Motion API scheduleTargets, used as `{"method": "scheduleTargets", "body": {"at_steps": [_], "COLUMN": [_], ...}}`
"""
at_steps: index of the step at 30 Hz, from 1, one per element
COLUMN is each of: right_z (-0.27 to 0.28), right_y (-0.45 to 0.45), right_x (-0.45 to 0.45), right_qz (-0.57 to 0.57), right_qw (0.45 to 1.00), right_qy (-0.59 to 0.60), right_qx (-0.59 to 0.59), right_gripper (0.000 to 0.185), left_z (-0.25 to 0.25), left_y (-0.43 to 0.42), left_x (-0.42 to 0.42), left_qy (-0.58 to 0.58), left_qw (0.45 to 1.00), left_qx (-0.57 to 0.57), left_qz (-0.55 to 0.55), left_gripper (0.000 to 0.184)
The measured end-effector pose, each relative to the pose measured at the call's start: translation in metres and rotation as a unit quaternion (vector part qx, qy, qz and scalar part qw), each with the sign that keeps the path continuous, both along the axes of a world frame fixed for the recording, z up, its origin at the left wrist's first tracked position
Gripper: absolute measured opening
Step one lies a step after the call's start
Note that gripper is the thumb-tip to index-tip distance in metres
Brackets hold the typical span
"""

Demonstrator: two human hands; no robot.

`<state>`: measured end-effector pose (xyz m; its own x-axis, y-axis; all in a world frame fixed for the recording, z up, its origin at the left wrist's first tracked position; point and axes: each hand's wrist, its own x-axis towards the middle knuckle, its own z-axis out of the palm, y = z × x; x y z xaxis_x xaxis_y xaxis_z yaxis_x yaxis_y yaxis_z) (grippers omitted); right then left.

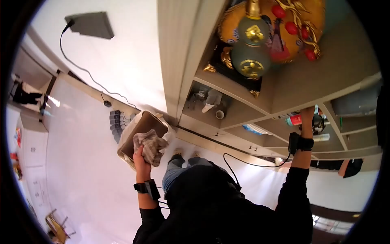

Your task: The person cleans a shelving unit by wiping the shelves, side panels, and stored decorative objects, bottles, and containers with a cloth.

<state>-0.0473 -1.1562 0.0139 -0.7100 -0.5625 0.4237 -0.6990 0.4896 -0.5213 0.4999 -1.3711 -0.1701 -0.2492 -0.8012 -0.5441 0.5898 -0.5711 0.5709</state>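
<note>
My left hand (141,164) is closed around a crumpled greyish-beige rag (152,147). The rag hangs over the near side of an open bin (126,151) with a brown inside and a pale bag around its rim. On the other side, my right hand (307,115) reaches into a compartment of the shelf unit (280,116). Beside it lies a red and green item (294,120), perhaps a bottle or can; whether I touch it cannot be made out. The fingers of my right hand are largely hidden by the shelf edge.
A green gourd-shaped ornament (250,51) with gold marks stands on the upper shelf, near red berries on a gold branch (291,27). Lower down sits a small cup (219,114). Dark adapters (115,122) lie by the bin. A black cable (254,164) hangs from my right wrist.
</note>
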Motion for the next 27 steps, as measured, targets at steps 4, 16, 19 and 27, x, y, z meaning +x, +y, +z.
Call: {"method": "scheduleTargets", "body": {"at_steps": [4,16,19,27], "right_z": [-0.020,-0.047,-0.081,-0.165], "right_y": [0.014,-0.033,-0.064,-0.114], "right_x": [-0.032,0.181,0.195,0.220], "right_qz": [-0.012,0.450,0.558,0.522], "right_qw": [0.993,0.887,0.828,0.818], "right_qy": [0.110,0.104,-0.041,-0.201], "right_qx": [0.033,0.004,0.046,0.131], "right_gripper": [0.034,0.015,0.008,0.010], "left_z": [-0.006,-0.022,-0.034,-0.018], "left_y": [0.018,0.064,0.084,0.151], "left_x": [0.029,0.010,-0.031,-0.107], "left_qy": [0.010,-0.003,0.006,0.032], "left_qw": [0.998,0.984,0.977,0.969], "left_qx": [0.021,0.025,0.014,0.094], "left_qz": [0.057,0.176,0.214,0.225], "left_gripper": [0.036,0.040,0.032,0.031]}}
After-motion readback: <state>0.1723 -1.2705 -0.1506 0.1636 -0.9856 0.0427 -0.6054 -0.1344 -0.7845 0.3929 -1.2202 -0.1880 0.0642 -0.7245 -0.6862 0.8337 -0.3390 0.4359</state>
